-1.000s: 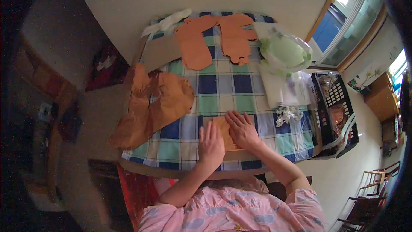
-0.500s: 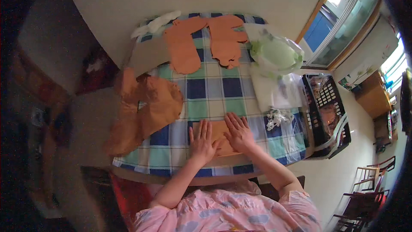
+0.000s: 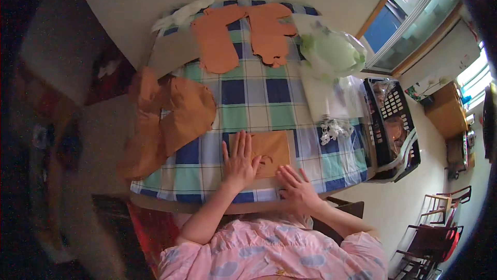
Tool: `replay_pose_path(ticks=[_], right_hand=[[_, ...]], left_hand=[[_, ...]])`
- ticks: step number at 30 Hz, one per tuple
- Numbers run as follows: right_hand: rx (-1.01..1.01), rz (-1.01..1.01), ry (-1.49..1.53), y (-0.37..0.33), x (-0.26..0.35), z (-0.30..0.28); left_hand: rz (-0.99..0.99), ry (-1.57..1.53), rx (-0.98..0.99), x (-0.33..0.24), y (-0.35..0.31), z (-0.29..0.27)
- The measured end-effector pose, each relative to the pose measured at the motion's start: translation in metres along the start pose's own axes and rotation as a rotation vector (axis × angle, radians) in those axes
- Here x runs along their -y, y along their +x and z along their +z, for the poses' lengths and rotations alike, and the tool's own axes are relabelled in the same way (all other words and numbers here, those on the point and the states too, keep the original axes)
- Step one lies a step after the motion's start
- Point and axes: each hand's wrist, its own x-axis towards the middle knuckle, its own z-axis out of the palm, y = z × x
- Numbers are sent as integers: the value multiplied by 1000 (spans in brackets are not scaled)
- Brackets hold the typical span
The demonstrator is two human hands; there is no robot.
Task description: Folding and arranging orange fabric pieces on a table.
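Observation:
A flat, squarish orange-brown piece [image 3: 275, 143] lies near the front edge of the table, with a small dark curved mark or slit on it. Spread flat over its left side is my left hand [image 3: 239, 166], fingers pointing away from me. My right hand [image 3: 299, 188] rests at the lower right corner of the piece, its fingers stretched out and the fingertips touching that corner. Neither hand grasps anything. Whether the piece is paper or cloth I cannot tell.
Flat orange sock-like shapes [image 3: 217, 47] and another orange stack [image 3: 269, 37] lie at the far side. Larger brown sheets [image 3: 186, 109] overhang the left. Clear plastic bags with something green [image 3: 331, 55] and a white tangle [image 3: 334, 131] lie right, beside a black crate [image 3: 393, 124].
My right hand has slid toward me and right, from the top of the piece to its lower corner, uncovering the dark mark. My left hand stays flat. The view has shifted slightly.

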Motion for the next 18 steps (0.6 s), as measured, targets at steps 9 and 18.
replay_pose_path(ticks=[9,18], right_hand=[[-438,218,155,-6,-33,-7],[-248,689,386,34,-44,3]], left_hand=[[8,89,-11,2,0,0],[14,104,18,2,0,-1]])
